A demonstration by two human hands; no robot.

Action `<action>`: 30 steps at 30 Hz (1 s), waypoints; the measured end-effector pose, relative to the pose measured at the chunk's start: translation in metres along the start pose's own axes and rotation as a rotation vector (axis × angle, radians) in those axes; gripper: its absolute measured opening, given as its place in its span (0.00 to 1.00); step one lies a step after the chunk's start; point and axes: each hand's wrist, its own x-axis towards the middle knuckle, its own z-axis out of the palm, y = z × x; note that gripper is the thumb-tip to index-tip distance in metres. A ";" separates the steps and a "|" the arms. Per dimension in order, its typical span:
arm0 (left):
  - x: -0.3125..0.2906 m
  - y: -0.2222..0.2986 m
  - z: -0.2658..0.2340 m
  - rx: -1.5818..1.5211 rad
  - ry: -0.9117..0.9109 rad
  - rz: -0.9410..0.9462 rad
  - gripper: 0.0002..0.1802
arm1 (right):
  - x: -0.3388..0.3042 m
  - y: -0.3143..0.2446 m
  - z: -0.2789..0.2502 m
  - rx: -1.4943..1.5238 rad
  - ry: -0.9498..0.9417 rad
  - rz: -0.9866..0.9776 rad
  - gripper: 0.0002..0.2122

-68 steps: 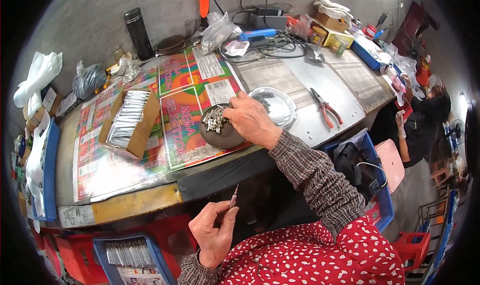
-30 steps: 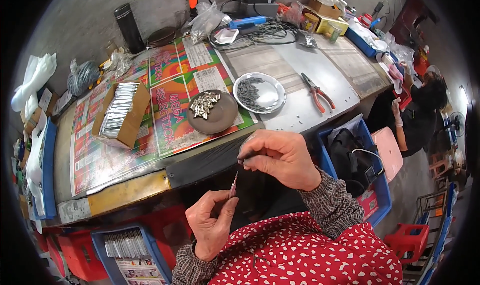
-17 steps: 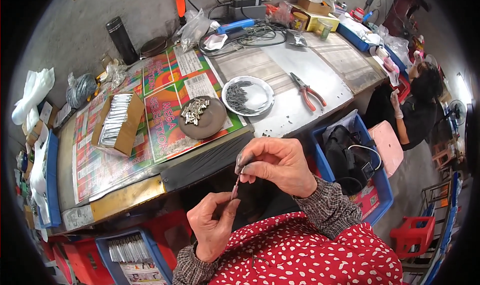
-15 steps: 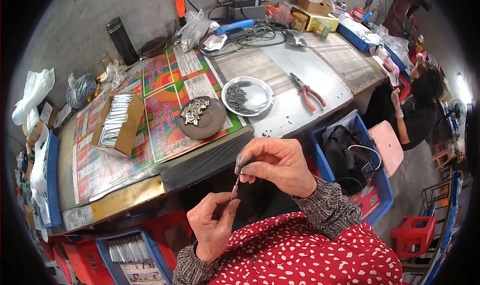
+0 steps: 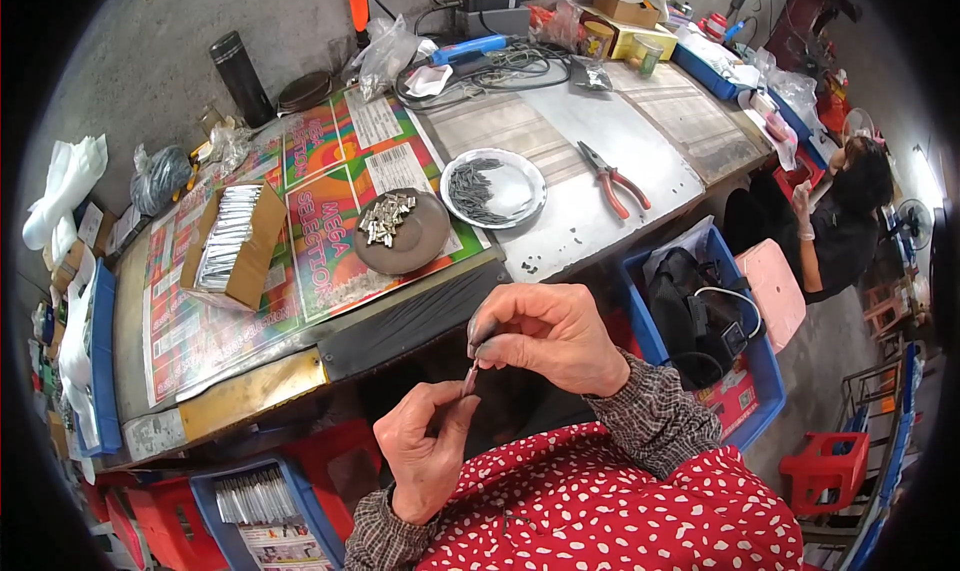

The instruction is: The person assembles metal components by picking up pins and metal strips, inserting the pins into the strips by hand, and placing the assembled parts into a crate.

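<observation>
Near plate (image 5: 522, 186) and pliers (image 5: 606, 177), left hand (image 5: 420, 441) pinches a rod (image 5: 469, 381), right hand (image 5: 552, 337) its tip (image 5: 474, 365).

We are no longer reaching the right hand (image 5: 552, 339) over the dark plate (image 5: 418, 254); we are positioning it at the upper end of the slim rod (image 5: 469, 379), closing the gap seen one second ago. Its pinched fingers are now covering the previously exposed tip. We are seeing the surface (image 5: 575, 111) farther left than at first. The co-worker's head (image 5: 866, 174) is leaning farther right.
</observation>
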 end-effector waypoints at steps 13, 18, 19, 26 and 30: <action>0.001 0.000 0.001 -0.145 -0.080 -0.107 0.05 | 0.002 0.003 -0.006 -0.182 -0.120 -0.081 0.04; 0.001 -0.001 0.003 -0.027 -0.050 -0.043 0.05 | 0.001 0.004 -0.008 -0.152 -0.132 -0.087 0.03; 0.002 -0.002 0.004 0.031 -0.013 0.069 0.06 | 0.000 0.001 -0.007 -0.148 -0.128 -0.046 0.03; 0.007 -0.005 0.018 0.337 0.226 0.469 0.08 | 0.001 0.007 -0.001 -0.326 -0.020 -0.152 0.05; 0.009 -0.004 0.020 0.374 0.231 0.498 0.08 | 0.001 0.015 0.007 -0.225 0.086 -0.174 0.07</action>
